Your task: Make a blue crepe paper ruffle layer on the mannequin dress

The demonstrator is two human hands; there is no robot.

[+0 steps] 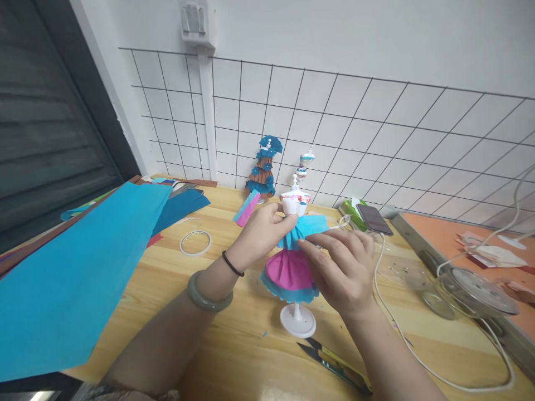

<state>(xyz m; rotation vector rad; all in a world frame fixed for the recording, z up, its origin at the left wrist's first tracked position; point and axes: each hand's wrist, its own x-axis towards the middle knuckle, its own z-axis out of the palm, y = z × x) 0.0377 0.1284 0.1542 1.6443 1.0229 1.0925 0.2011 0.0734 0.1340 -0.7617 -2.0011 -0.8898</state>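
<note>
A small white dress form (294, 206) stands upright on a round white base (298, 321) in front of me. Round its lower part is a pink crepe paper ruffle (288, 272) with a scalloped blue edge. My left hand (265, 227) pinches gathered light blue crepe paper (314, 224) against the form's waist, thumb in front. From the right, my right hand (345, 262) pinches the lower edge of that paper between thumb and forefinger, its other fingers loosely bent. The back of the waist is hidden.
Thread snips (334, 365) lie near the base. Large blue paper (87, 267) covers the left side, beside a tape roll (195, 233). Two more dress forms, one in a blue and brown dress (264, 170), stand behind. A phone (375, 218) and white cable (378, 278) lie right.
</note>
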